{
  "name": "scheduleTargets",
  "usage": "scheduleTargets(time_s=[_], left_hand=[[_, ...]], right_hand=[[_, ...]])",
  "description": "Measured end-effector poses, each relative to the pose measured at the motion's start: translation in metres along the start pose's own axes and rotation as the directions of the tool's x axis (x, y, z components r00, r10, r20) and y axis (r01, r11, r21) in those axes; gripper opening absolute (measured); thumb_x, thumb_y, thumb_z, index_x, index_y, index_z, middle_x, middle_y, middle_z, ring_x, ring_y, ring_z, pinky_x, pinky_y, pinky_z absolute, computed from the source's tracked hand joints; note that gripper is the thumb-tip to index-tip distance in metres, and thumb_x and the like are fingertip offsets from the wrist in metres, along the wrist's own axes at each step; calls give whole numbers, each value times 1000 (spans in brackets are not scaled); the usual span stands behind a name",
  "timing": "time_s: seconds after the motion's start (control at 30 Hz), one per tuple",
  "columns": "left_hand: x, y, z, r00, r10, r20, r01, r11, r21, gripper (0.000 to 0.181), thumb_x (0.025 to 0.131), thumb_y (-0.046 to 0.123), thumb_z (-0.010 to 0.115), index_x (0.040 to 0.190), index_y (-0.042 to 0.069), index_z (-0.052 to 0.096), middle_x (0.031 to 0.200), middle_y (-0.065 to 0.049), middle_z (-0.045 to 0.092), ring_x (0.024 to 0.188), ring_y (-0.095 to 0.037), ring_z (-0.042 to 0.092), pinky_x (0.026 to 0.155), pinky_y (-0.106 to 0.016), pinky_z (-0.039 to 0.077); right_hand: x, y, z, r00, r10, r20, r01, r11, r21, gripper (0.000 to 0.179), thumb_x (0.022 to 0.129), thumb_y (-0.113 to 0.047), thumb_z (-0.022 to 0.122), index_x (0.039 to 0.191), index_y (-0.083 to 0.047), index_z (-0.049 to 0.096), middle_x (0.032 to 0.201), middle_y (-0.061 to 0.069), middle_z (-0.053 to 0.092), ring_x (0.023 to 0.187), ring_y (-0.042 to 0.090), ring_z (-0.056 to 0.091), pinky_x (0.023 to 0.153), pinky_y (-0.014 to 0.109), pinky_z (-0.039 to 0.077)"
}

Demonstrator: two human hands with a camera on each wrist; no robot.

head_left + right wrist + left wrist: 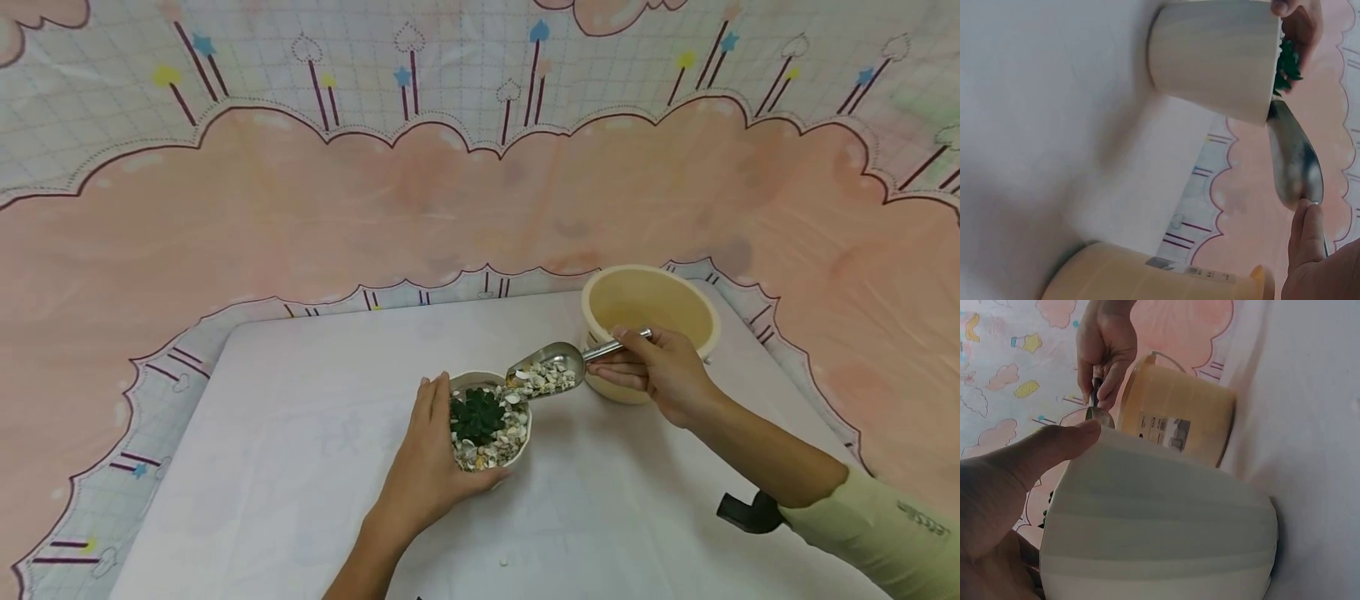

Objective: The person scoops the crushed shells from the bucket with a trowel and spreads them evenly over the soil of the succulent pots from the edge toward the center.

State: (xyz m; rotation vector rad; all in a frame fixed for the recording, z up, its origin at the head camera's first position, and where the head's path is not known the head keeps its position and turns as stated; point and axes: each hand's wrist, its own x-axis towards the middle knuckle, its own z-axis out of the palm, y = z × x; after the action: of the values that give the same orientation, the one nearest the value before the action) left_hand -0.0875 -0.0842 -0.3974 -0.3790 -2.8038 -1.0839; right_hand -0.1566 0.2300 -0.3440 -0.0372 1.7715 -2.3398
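Observation:
A white fluted flower pot [1160, 512] stands on the table, holding a dark green succulent [477, 417] with pale pebbles [512, 433] around it. My left hand [431, 471] holds the pot at its rim, fingers along the left side and thumb at the near edge. In my right hand [675, 379] is the handle of a metal scoop [1297, 159], pinched between thumb and fingers. The scoop carries a heap of pebbles [546, 379], its tip over the right side of the pot's rim. Part of the rim is hidden behind the left hand.
A cream-yellow bucket [648, 300] with a label stands behind the right hand at the table's far right. White cloth covers the table [300, 433]. One small pale bit [503, 562] lies near the front. Patterned fabric [450, 200] hangs behind.

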Motion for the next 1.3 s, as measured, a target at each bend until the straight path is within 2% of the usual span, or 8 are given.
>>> scheduleTargets(time_s=[0.1, 0.33, 0.63, 0.8, 0.93, 1.03, 1.17, 1.3], left_hand=[[0, -1, -1, 1000, 11, 7, -11, 1000, -9, 137, 66, 44, 102, 166, -3, 19, 170, -24, 22, 158, -42, 13, 116, -60, 35], [-1, 2, 0, 999, -46, -12, 47, 999, 24, 140, 66, 54, 99, 164, -6, 20, 168, -29, 20, 156, -47, 15, 113, -61, 38], [4, -2, -2, 1000, 13, 18, -12, 999, -31, 139, 66, 45, 102, 166, -1, 18, 169, -25, 21, 158, -42, 12, 116, -60, 36], [1, 1, -3, 999, -46, 28, 47, 999, -24, 141, 66, 51, 100, 167, -2, 15, 171, -24, 16, 159, -41, 8, 116, -60, 36], [-2, 4, -2, 996, -89, 7, 89, 996, -5, 140, 67, 54, 99, 165, -4, 17, 170, -27, 17, 158, -44, 13, 113, -60, 40], [-2, 2, -1, 998, -64, -2, 64, 998, -24, 138, 67, 48, 100, 165, -4, 19, 169, -27, 19, 157, -45, 17, 114, -60, 39], [2, -6, -3, 999, -17, 30, 19, 998, -64, 138, 66, 44, 102, 166, -2, 19, 169, -24, 20, 157, -42, 15, 117, -59, 35], [2, -7, -6, 998, -24, 64, 29, 996, -81, 138, 66, 42, 102, 167, 1, 16, 170, -23, 18, 159, -41, 11, 117, -60, 34]], right_hand=[[-1, 0, 0, 1000, -2, 5, 2, 1000, 0, 27, 112, -12, 53, 109, 13, 65, 96, 20, 78, 89, 27, 79, 83, 36, 60], [-1, 0, 1, 1000, -8, 8, 8, 1000, 14, 26, 112, -10, 51, 105, 10, 66, 95, 21, 78, 89, 28, 79, 83, 35, 60], [0, -3, 1, 1000, -14, 0, 14, 1000, 21, 24, 111, -12, 56, 101, 7, 66, 93, 20, 78, 87, 27, 79, 82, 35, 61], [0, -3, 1, 1000, -9, 1, 9, 1000, 20, 25, 111, -12, 55, 101, 7, 67, 93, 21, 78, 88, 28, 79, 82, 35, 60], [1, -2, 1, 1000, -11, 3, 11, 1000, 16, 24, 111, -12, 56, 100, 7, 66, 94, 21, 78, 88, 28, 79, 82, 35, 61], [1, -2, 2, 1000, -12, 5, 12, 1000, 13, 24, 111, -12, 56, 99, 7, 67, 94, 20, 78, 88, 28, 79, 82, 35, 61], [2, -2, 2, 1000, -13, 8, 13, 1000, 10, 24, 111, -12, 56, 99, 6, 67, 94, 20, 78, 88, 28, 79, 82, 34, 61], [2, -1, 2, 1000, -17, 14, 17, 1000, 5, 25, 111, -11, 55, 98, 6, 68, 93, 20, 78, 87, 28, 79, 81, 34, 61]])
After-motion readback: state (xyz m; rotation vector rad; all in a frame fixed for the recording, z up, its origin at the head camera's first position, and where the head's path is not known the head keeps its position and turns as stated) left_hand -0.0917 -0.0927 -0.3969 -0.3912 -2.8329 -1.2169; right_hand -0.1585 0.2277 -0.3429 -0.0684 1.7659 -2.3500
